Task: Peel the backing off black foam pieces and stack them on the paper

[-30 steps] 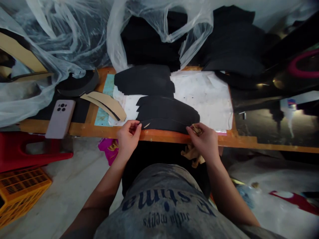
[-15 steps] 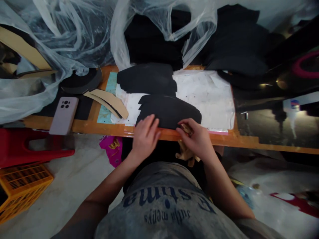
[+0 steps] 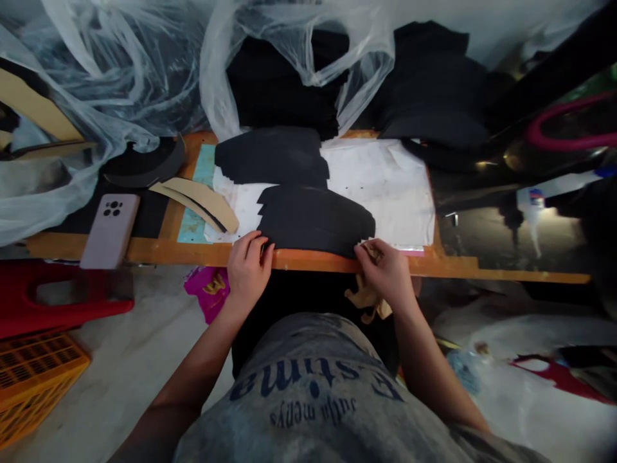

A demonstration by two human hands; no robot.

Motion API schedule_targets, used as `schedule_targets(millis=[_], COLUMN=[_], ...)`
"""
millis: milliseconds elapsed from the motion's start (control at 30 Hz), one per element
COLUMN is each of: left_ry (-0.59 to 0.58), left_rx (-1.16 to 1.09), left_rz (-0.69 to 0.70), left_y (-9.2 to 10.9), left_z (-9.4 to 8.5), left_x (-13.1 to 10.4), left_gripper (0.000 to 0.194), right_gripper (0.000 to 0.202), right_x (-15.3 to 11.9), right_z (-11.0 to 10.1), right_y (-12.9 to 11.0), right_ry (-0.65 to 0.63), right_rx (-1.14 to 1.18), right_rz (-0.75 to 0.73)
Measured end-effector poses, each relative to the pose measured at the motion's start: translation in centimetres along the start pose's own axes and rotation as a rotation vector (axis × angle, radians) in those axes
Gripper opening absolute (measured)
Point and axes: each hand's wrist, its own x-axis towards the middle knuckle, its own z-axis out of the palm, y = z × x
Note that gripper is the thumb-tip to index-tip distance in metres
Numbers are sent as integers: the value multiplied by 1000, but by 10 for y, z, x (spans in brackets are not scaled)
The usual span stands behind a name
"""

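Black sheet pieces (image 3: pixel 313 218) lie fanned along the table's front edge, overlapping one another. At their left front corner is my left hand (image 3: pixel 249 265), fingers curled, its fingertips close to the sheets; what it pinches, if anything, is too small to make out. My right hand (image 3: pixel 384 270) is closed around crumpled tan strips (image 3: pixel 364 297) that hang below the edge, and its thumb and fingertips touch the right front corner of the black pieces. A second black group (image 3: pixel 270 154) lies just behind, on white paper (image 3: pixel 380 183).
On the left are a phone (image 3: pixel 110 231), tan curved pieces (image 3: pixel 197 200) and a clear plastic bag (image 3: pixel 120 83). More black sheets (image 3: pixel 429 90) are stacked at the back. A red stool (image 3: pixel 62 296) and yellow crate (image 3: pixel 38 379) stand below left.
My left hand has slid left and back off the top of the black pieces to their front corner, its fingers now curled. The view has shifted slightly.
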Motion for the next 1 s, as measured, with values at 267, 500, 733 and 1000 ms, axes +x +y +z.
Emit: schedule_targets(millis=[267, 500, 733, 1000], left_ry=[81, -28, -150, -198], left_rx=[-63, -257, 44, 113], left_rz=[-35, 126, 81, -47], left_y=[2, -18, -69, -74], left_z=[0, -33, -45, -40], left_x=[7, -8, 42, 51], left_gripper=[13, 14, 33, 27], right_gripper=[27, 43, 30, 24], right_x=[-1, 47, 88, 32], right_z=[9, -105, -134, -35], right_y=[-17, 54, 111, -16], right_ry=[-15, 309, 578, 188], right_rx=[212, 261, -356, 27], right_rz=[-109, 146, 190, -231])
